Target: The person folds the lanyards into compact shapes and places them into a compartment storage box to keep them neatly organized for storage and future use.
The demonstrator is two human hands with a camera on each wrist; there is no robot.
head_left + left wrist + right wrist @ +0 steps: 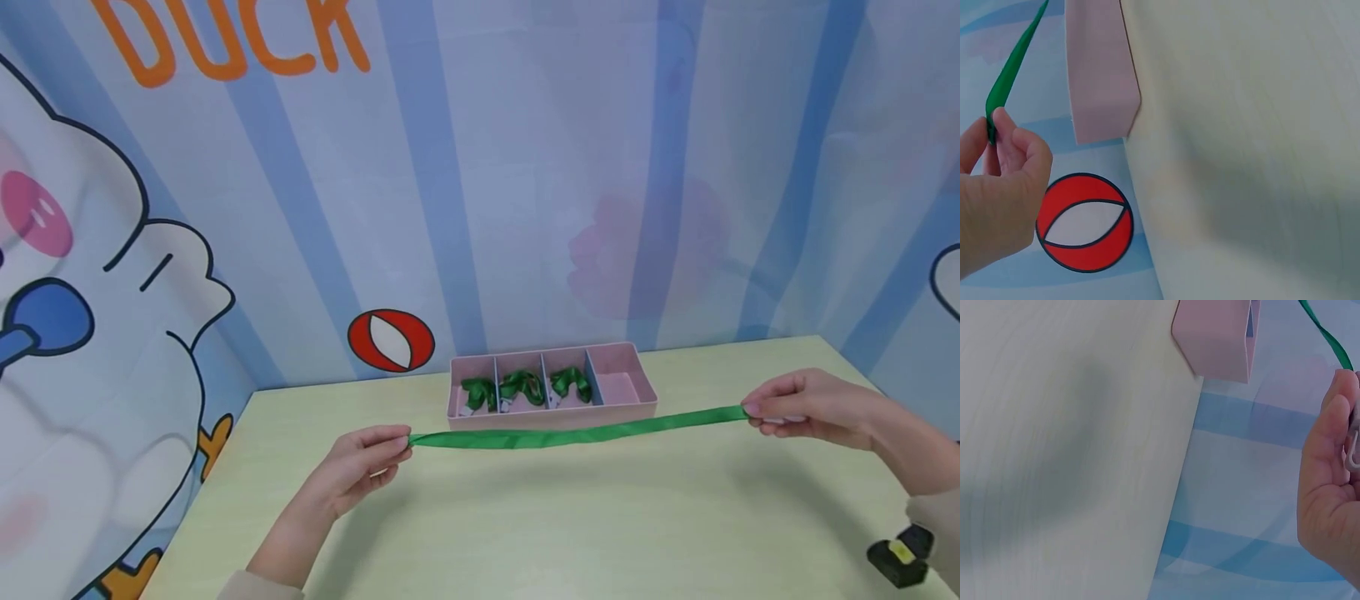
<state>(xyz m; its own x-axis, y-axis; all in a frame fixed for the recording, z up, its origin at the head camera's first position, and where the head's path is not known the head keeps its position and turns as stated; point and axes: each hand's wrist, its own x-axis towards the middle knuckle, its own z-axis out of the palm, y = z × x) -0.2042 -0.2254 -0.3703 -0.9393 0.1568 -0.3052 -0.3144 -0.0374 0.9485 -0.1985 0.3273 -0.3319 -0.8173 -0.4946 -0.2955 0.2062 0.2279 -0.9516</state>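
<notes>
A green lanyard [540, 438] is stretched across the front of the pink box [555, 421], above the table, with a slight sag. My left hand [367, 467] pinches one end between thumb and fingers; the left wrist view shows the lanyard [1013, 69] narrowing into that pinch. My right hand [817, 408] pinches the other end, farther right and a little higher. In the right wrist view a grey clip [1354, 447] shows within the right hand's fingers, partly cut off by the frame edge. Folded green lanyards [522, 387] with pale clips lie in the box's left three compartments.
Blue dividers split the box, and its right compartment [618, 387] shows bare floor. The box stands at the back of the pale table [525, 525], before a printed cloth backdrop [525, 167]. A black object with a yellow mark [898, 557] lies near the right sleeve.
</notes>
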